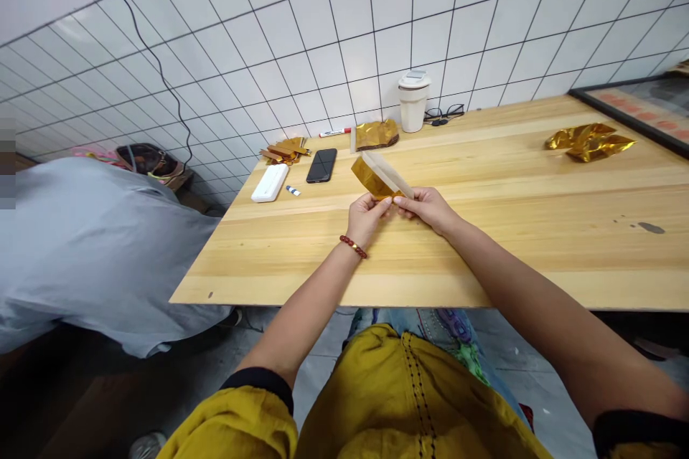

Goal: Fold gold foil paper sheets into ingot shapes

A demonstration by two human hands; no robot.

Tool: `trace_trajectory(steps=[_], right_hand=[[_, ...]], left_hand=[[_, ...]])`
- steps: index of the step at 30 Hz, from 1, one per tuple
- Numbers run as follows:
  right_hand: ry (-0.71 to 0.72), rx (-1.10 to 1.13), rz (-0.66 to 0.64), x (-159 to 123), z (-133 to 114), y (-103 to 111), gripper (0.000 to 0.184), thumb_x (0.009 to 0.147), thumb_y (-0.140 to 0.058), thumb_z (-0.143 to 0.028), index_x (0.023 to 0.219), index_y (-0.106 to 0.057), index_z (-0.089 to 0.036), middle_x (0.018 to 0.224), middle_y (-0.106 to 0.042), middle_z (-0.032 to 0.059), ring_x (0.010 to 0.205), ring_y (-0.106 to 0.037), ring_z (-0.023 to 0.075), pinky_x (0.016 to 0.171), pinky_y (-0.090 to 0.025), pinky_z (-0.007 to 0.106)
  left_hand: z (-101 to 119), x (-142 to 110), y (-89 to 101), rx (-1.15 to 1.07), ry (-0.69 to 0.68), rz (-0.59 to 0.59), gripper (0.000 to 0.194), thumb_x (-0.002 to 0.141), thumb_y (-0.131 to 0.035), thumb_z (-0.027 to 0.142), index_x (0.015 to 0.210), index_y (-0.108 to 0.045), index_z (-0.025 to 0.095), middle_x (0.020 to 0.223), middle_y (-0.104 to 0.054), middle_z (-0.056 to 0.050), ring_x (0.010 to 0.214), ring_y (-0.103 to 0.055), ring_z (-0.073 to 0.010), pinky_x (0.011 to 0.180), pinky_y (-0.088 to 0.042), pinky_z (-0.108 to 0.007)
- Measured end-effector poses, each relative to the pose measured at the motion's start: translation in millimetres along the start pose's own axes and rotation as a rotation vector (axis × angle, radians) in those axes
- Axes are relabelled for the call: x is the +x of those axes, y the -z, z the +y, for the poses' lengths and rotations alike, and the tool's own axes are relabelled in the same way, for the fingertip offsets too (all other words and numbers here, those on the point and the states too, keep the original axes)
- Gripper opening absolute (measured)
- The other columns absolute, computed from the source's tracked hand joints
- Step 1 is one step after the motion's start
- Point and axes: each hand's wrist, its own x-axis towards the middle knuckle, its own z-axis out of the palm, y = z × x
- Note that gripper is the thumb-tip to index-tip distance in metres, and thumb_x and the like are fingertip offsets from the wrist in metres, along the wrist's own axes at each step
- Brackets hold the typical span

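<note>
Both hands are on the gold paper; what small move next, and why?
Probably slide the left hand slightly toward the free end of the gold paper: it pinches the near edge close beside the right hand, leaving that end unsupported.

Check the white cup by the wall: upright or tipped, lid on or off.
Upright, lid on: the white cup stands on its base on the wooden table, and its lid covers the top.
</note>
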Motion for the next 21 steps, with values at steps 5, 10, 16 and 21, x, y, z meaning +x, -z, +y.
trace_trajectory(steps=[5, 10, 16, 21], right_hand=[[-0.002, 0.015, 0.032, -0.4, -0.7, -0.2, 0.049, 0.06, -0.081, -0.064, 0.066, -0.067, -0.016, 0.058, -0.062, 0.0007, 0.049, -0.049, 0.0091, 0.048, -0.036, 0.024], [0.002, 0.037, 0.038, -1.0, -2.4, 0.3, 0.048, 0.06, -0.081, -0.062, 0.067, -0.068, -0.016, 0.06, -0.062, 0.0006, 0.05, -0.049, 0.0088, 0.049, -0.037, 0.023], [0.02, 0.004, 0.007, -1.4, -1.0, 2.0, 0.048, 0.06, -0.082, -0.061, 0.065, -0.068, -0.016, 0.056, -0.06, 0.0001, 0.051, -0.049, 0.0099, 0.051, -0.038, 0.024], [0.026, -0.025, -0.025, -1.2, 1.1, 2.0, 0.047, 0.063, -0.08, -0.062, 0.068, -0.07, -0.016, 0.056, -0.06, 0.0001, 0.05, -0.049, 0.0101, 0.05, -0.037, 0.024]], left_hand=[[2.7, -1.9, -1.6, -0.019, 0.018, -0.012, 0.042, 0.051, -0.089, 0.044, 0.076, -0.072, 0.015, 0.067, -0.067, -0.001, 0.061, -0.057, -0.01, 0.056, -0.046, -0.023], [3.1, -2.5, -1.8, -0.014, 0.017, -0.008, 0.042, 0.052, -0.089, 0.045, 0.076, -0.072, 0.015, 0.069, -0.068, -0.002, 0.062, -0.057, -0.0103, 0.056, -0.045, -0.023], [3.0, -2.0, -1.7, -0.001, 0.046, -0.055, 0.043, 0.053, -0.088, 0.048, 0.075, -0.071, 0.015, 0.069, -0.068, -0.003, 0.062, -0.058, -0.0116, 0.058, -0.045, -0.025], [5.0, -3.4, -1.7, 0.012, 0.043, -0.051, 0.04, 0.054, -0.087, 0.045, 0.073, -0.07, 0.014, 0.066, -0.067, -0.001, 0.057, -0.055, -0.01, 0.059, -0.045, -0.026]])
